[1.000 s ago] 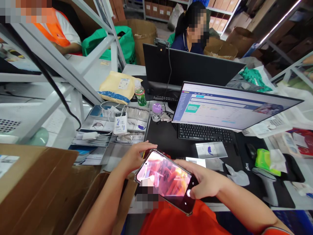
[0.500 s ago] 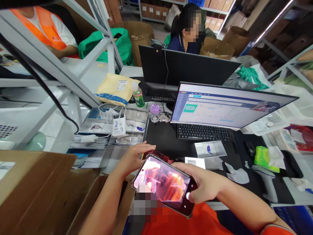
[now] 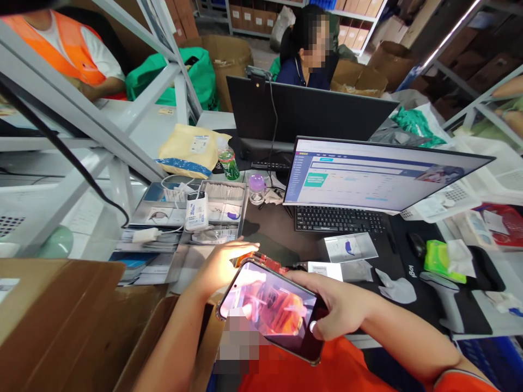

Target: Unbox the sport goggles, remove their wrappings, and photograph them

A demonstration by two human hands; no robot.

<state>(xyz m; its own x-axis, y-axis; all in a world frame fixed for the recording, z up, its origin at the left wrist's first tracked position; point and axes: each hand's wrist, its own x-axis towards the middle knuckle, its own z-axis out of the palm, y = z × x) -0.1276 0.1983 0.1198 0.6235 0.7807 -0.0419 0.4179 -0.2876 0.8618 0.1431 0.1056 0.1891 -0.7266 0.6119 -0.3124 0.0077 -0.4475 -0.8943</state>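
Observation:
My right hand (image 3: 337,305) grips a smartphone (image 3: 269,310) in a clear case, tilted over the front edge of the desk. Its thumb rests by the round white shutter button, and the screen shows a blurred orange-red picture. Behind the phone's upper left edge, my left hand (image 3: 218,267) has its fingers closed around a shiny red object (image 3: 272,263). The phone hides most of that object, so I cannot make out its kind. Right of it on the black mat lie a small white box (image 3: 326,270) and an open white box (image 3: 350,248) with a purple picture.
A monitor (image 3: 384,174) and keyboard (image 3: 339,219) stand ahead. On the left is a sectioned tray (image 3: 192,238) of papers and packets, with a cardboard box (image 3: 53,321) nearer me. A scanner (image 3: 445,299) and tissue pack (image 3: 442,261) lie right. Two people sit beyond.
A bright light now falls on my left hand and the red object, which looks more orange. The phone has shifted slightly left, and the camera view has moved a little.

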